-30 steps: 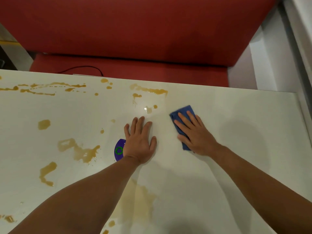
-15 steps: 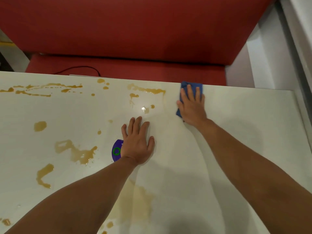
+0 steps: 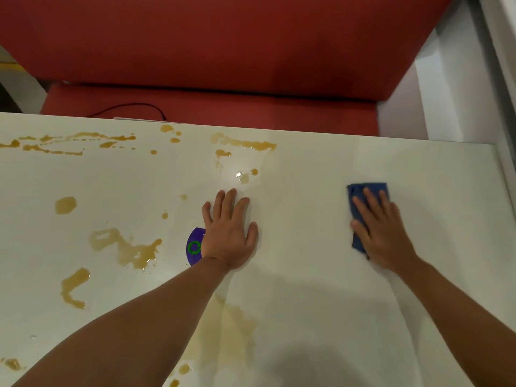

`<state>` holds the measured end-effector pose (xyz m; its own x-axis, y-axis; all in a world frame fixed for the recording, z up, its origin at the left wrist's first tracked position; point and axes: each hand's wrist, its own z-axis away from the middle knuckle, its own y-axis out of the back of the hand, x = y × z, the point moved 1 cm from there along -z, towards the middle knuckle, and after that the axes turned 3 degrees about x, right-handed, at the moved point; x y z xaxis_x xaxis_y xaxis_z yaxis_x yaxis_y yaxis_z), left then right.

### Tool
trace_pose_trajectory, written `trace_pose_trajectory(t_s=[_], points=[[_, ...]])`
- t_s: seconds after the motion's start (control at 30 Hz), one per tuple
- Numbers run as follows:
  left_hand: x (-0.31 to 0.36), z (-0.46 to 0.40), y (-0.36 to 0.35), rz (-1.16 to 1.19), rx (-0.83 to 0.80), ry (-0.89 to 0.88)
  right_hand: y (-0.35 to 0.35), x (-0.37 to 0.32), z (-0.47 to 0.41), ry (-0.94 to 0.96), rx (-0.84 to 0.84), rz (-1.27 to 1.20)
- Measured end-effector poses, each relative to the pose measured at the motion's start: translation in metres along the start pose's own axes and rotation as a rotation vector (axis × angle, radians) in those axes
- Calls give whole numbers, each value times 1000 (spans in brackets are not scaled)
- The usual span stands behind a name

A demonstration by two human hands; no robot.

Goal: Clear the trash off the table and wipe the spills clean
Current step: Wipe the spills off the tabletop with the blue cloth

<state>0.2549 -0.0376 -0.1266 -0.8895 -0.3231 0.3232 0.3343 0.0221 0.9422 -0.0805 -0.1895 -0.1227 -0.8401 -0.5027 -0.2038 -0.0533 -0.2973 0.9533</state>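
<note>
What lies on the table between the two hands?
Nothing: in the head view the table between left hand and right hand on the blue cloth is bare.

The flat right hand (image 3: 382,236) covers most of the folded blue cloth (image 3: 363,191), so only its far edge and left side show. The left hand (image 3: 227,238) hides the right part of a round purple sticker with a green ring mark (image 3: 194,247); the small white print on it is too small to read. The white glossy tabletop (image 3: 321,213) is cut off at the left and bottom edges, as are the amber liquid spills (image 3: 131,251) there. Both forearms run out of the picture at the bottom. A thin black cable (image 3: 131,107) on the red padded bench (image 3: 251,51) passes behind the tabletop's far edge.
</note>
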Motion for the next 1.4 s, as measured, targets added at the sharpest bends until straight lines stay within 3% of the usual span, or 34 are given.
trace_pose_trajectory(t_s=[0.1,0.2,0.4,0.5,0.6,0.8,0.93,1.03,1.23,1.4], points=[[1,0,0,2,-4,2,15,-4,-58,-174,94,8],[1,0,1,1,-7,5,20,-52,-114,-271,155,-13],[1,0,2,-5,9,-2,-15,-157,-112,86,67,31],[0,1,2,-8,14,-4,-30,-149,-56,216,60,38],[0,0,1,-3,24,-5,-36,-112,3,232,33,42],[0,-1,0,-3,26,-4,-9,-34,1,-1,26,-2],[1,0,1,-4,25,-4,5,-48,-65,-228,118,-27],[1,0,1,-4,27,-3,9,-85,-114,-269,120,-21],[0,-1,1,-8,23,-8,-6,-174,-149,59,30,51],[-2,0,0,-7,-2,-14,-25,-157,-86,308,18,106]])
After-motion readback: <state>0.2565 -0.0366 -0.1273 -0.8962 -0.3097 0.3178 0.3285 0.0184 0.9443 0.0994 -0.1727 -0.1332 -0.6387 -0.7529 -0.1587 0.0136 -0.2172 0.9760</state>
